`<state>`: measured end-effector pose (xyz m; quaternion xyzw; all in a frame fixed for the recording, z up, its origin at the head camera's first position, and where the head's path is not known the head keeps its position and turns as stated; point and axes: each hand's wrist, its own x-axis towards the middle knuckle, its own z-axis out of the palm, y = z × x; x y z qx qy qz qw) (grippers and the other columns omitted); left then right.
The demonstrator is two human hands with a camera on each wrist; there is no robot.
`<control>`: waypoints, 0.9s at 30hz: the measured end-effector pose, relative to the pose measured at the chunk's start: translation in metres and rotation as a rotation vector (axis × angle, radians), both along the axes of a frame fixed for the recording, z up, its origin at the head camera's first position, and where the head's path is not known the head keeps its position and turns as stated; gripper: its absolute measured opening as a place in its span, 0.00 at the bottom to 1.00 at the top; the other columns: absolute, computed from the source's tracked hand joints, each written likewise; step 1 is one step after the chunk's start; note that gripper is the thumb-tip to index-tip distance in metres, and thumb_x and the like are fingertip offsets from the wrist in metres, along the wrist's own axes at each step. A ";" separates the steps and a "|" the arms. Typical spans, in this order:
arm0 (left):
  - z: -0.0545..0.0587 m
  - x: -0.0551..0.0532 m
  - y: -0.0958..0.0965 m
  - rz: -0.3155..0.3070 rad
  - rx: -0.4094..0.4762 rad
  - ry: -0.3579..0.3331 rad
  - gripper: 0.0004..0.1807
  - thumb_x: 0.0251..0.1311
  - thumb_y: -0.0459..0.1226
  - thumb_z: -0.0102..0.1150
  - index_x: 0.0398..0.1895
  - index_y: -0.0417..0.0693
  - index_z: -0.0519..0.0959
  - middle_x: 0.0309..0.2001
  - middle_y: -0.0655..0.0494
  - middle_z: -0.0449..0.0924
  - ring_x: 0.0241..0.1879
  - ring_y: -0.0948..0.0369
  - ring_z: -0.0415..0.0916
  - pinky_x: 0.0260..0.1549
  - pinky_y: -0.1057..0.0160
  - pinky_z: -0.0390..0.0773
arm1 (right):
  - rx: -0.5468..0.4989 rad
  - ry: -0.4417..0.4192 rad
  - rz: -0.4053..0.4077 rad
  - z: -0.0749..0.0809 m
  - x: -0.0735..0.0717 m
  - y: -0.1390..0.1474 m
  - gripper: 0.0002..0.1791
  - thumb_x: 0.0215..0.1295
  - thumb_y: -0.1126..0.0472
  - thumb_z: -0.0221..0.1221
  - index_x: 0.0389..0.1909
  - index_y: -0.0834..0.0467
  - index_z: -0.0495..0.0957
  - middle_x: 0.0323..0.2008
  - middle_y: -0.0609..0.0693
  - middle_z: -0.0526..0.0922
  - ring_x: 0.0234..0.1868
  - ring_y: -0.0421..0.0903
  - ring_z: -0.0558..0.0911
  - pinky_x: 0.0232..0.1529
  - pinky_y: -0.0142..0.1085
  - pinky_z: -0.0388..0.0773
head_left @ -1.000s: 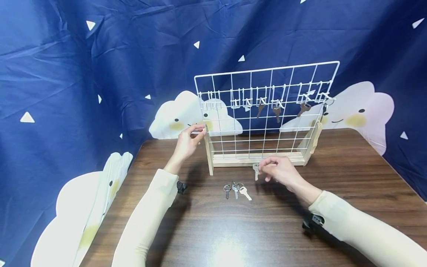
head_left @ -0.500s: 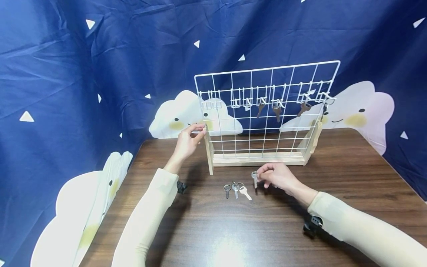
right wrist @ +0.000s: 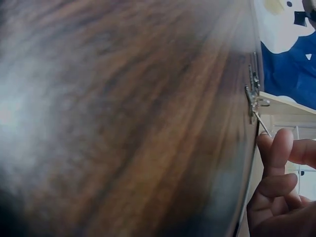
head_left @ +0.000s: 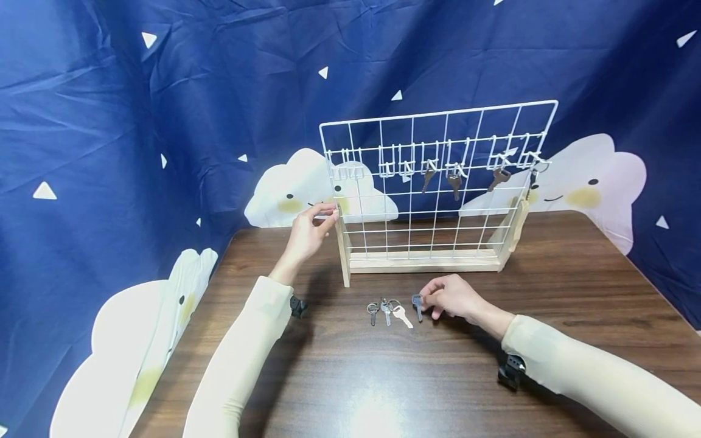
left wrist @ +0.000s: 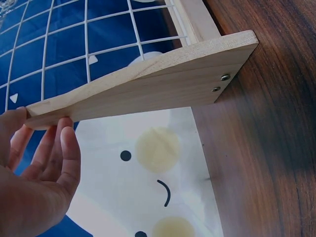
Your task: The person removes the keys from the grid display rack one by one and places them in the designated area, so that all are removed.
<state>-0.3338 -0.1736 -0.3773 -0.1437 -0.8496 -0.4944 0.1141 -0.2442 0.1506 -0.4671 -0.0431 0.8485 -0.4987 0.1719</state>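
My right hand [head_left: 453, 298] pinches the head of a key [head_left: 418, 309], its blade pointing down, low over the table. Seen in the right wrist view, that key [right wrist: 264, 125] is edge-on at the fingertips. Just left of it lie three more keys [head_left: 402, 316] with rings on the wood. My left hand [head_left: 310, 234] grips the upper end of the wooden side panel [left wrist: 148, 84] of a wire grid rack, thumb on one side and fingers on the other. Several keys [head_left: 499, 178] hang from hooks on the rack's right half.
The rack's wooden base bar [head_left: 424, 265] stands on the brown table [head_left: 328, 377] behind the loose keys. Hooks [head_left: 386, 169] without keys are on its left half. A blue curtain [head_left: 219, 91] with cloud faces hangs behind and at the left.
My right hand has come down and toward me with the key, away from the base bar and level with the loose keys. My left hand stays on the rack.
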 end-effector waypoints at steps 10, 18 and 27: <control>-0.002 0.000 0.000 0.003 -0.005 -0.006 0.17 0.68 0.45 0.61 0.56 0.51 0.81 0.54 0.46 0.83 0.46 0.49 0.86 0.37 0.54 0.88 | 0.018 -0.001 0.003 -0.009 0.001 0.001 0.07 0.57 0.67 0.63 0.37 0.64 0.84 0.24 0.48 0.88 0.16 0.39 0.80 0.12 0.25 0.61; -0.001 0.001 0.000 0.006 -0.009 -0.002 0.16 0.68 0.45 0.61 0.56 0.52 0.81 0.53 0.46 0.83 0.45 0.49 0.86 0.36 0.55 0.88 | 0.009 0.036 0.013 -0.011 0.000 0.001 0.08 0.57 0.68 0.63 0.36 0.67 0.84 0.24 0.51 0.88 0.17 0.39 0.81 0.23 0.32 0.82; -0.001 -0.001 0.000 -0.001 0.010 -0.008 0.17 0.68 0.44 0.61 0.56 0.50 0.81 0.54 0.45 0.83 0.47 0.44 0.85 0.38 0.53 0.88 | 0.025 0.040 0.009 -0.007 0.001 0.004 0.09 0.56 0.67 0.64 0.37 0.66 0.85 0.26 0.52 0.89 0.18 0.40 0.82 0.24 0.33 0.82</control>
